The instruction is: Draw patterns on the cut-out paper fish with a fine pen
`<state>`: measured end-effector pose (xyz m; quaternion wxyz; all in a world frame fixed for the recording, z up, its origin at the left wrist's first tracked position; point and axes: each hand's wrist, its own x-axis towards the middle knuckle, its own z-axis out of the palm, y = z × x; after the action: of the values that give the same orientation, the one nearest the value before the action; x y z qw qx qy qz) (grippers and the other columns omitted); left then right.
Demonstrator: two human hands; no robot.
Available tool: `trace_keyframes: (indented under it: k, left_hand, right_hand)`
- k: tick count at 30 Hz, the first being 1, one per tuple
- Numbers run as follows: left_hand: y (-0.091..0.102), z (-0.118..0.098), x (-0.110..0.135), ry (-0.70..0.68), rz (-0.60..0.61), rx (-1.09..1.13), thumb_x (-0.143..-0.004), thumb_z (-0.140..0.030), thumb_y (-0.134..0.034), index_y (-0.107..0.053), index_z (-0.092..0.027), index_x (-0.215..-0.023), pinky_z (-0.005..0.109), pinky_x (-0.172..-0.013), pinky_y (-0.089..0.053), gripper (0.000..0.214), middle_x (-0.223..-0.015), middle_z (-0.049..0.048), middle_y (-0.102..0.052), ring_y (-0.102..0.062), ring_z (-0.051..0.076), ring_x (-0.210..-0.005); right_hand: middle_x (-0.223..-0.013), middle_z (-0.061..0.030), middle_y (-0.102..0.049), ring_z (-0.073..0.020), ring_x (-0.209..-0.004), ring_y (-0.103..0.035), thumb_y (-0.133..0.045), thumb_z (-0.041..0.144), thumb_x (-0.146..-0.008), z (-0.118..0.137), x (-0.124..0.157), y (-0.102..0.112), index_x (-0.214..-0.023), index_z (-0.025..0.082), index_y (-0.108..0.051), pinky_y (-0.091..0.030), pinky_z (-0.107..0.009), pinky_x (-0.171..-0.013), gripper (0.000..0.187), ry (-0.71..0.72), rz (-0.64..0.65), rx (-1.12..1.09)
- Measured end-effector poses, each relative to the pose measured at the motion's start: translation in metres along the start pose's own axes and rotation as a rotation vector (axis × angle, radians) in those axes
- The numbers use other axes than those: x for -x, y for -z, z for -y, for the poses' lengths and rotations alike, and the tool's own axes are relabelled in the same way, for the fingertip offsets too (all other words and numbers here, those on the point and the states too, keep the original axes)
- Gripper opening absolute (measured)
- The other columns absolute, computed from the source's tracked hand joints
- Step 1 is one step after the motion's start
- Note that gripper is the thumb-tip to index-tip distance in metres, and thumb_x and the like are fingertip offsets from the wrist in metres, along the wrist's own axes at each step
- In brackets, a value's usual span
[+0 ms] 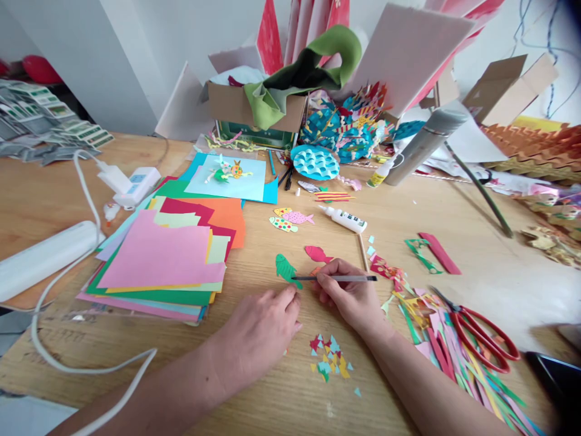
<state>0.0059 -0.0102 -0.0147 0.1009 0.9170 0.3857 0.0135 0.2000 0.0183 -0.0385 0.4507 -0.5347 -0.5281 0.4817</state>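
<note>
A green paper fish lies on the wooden table in front of me. My right hand is closed on a thin grey pen, whose tip touches the green fish. My left hand rests on the table just below the fish, fingers curled, fingertips near its edge. A red paper fish lies just above my right hand. Further back lie a yellow dotted fish and a pink fish.
A stack of coloured paper sheets lies to the left. A glue bottle, red-handled scissors and paper scraps are on the right. White cable, a cardboard box and paper crafts fill the back.
</note>
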Motion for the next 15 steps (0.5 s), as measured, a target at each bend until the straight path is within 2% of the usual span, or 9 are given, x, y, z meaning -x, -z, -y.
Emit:
trace_keyframes:
  k: [15]
  left_hand:
    - [0.0008,-0.0001,0.0008,-0.007,0.001,-0.044,-0.099,-0.027,-0.053,-0.062,-0.013,-0.121,0.040,-0.075,-0.060,0.028,-0.133,0.0131,-0.061,-0.066,0.029,-0.108]
  right_hand:
    - [-0.058,-0.0022,-0.064,-0.0108,-0.044,-0.053,-0.070,0.042,-0.078,0.0051,-0.0002,-0.0006,-0.070,0.018,-0.059,-0.039,-0.020,-0.040,0.027,-0.002,0.044,-0.012]
